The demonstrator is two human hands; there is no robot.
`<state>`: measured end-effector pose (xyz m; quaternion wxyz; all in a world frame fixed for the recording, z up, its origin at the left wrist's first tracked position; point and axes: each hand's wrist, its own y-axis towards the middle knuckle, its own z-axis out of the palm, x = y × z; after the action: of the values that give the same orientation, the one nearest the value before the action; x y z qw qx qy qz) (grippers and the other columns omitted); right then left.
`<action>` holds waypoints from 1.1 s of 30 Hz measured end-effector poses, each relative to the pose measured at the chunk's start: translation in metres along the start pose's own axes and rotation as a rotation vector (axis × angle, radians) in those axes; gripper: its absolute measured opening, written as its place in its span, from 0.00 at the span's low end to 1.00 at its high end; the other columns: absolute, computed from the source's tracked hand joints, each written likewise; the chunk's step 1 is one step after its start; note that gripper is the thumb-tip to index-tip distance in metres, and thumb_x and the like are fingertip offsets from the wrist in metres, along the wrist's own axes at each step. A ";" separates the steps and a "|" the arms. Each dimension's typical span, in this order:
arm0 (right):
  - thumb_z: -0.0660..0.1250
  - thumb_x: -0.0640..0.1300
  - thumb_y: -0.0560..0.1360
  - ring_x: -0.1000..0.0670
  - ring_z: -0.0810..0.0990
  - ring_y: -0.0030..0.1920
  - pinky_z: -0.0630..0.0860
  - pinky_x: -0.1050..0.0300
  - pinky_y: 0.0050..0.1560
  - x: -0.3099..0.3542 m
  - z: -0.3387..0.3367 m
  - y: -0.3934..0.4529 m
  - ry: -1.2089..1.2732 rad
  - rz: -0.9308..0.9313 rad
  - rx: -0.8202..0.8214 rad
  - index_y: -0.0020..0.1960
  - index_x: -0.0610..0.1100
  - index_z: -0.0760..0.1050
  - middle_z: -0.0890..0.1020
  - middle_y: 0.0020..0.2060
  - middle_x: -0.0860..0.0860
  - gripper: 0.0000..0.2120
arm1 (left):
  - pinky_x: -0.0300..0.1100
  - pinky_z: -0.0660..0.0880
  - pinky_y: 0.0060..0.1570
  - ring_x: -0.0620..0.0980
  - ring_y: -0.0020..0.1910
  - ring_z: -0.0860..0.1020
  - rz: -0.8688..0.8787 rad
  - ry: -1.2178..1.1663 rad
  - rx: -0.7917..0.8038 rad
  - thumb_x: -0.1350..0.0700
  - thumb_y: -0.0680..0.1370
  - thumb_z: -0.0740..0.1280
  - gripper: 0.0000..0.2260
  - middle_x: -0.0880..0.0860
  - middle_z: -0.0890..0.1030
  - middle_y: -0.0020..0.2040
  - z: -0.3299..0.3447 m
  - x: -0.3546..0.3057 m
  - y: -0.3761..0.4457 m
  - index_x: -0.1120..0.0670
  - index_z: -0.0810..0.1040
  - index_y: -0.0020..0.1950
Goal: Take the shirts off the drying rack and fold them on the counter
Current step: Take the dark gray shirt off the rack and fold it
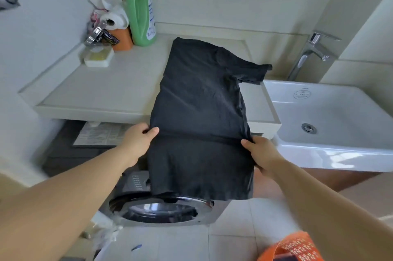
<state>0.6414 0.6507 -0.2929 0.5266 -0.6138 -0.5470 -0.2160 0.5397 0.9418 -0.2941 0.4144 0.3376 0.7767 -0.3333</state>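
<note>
Fingers [153, 131] of the left hand [139, 143] pinch the near-left edge of a black shirt [200, 111], thumb on top; the right hand [260, 152] pinches the opposite edge the same way. The shirt lies with its upper half on the pale worktop [106, 82], collar end toward 12 o'clock, one sleeve jutting toward 2 o'clock, its lower half hanging over the front edge above a washing machine [161, 211]. Judging by the grip, the step is a lengthwise fold: both hands should lift evenly, keep the cloth taut between them and carry the hem toward 12 o'clock, after tucking in the loose sleeve. Count: one shirt, two hands, one green detergent bottle [140, 5] at 11 o'clock, one sink [331, 120] at 3 o'clock, one tap [312, 52]. No drying rack shows.
</note>
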 end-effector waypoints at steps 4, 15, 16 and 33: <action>0.64 0.44 0.78 0.44 0.79 0.50 0.75 0.54 0.53 -0.011 0.020 -0.002 -0.180 -0.006 0.015 0.59 0.39 0.76 0.81 0.49 0.45 0.12 | 0.41 0.73 0.44 0.49 0.47 0.78 -0.102 -0.030 0.052 0.47 0.77 0.67 0.13 0.50 0.79 0.48 0.005 0.009 -0.016 0.55 0.76 0.54; 0.76 0.48 0.69 0.46 0.81 0.52 0.76 0.50 0.60 -0.025 0.030 -0.009 -0.123 0.078 0.135 0.59 0.39 0.77 0.83 0.52 0.47 0.23 | 0.43 0.69 0.60 0.49 0.60 0.74 -0.023 0.089 0.163 0.43 0.80 0.59 0.20 0.47 0.76 0.62 0.006 0.028 -0.034 0.51 0.72 0.68; 0.75 0.49 0.69 0.45 0.81 0.52 0.77 0.49 0.59 -0.025 0.028 -0.011 -0.171 0.063 0.130 0.60 0.38 0.76 0.82 0.51 0.46 0.24 | 0.43 0.69 0.59 0.49 0.59 0.74 0.017 0.153 0.140 0.43 0.80 0.58 0.20 0.48 0.77 0.61 0.006 0.029 -0.036 0.52 0.73 0.67; 0.75 0.40 0.71 0.44 0.81 0.54 0.77 0.47 0.60 -0.085 0.027 -0.034 -0.152 0.192 0.245 0.53 0.41 0.80 0.83 0.51 0.46 0.12 | 0.46 0.71 0.61 0.53 0.61 0.74 -0.137 0.263 0.220 0.50 0.80 0.62 0.17 0.52 0.76 0.63 0.002 0.078 -0.060 0.53 0.70 0.69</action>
<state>0.5760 0.6314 -0.3603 0.5727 -0.6091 -0.5464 -0.0493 0.4591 0.9261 -0.3483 0.2464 0.3679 0.8042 -0.3966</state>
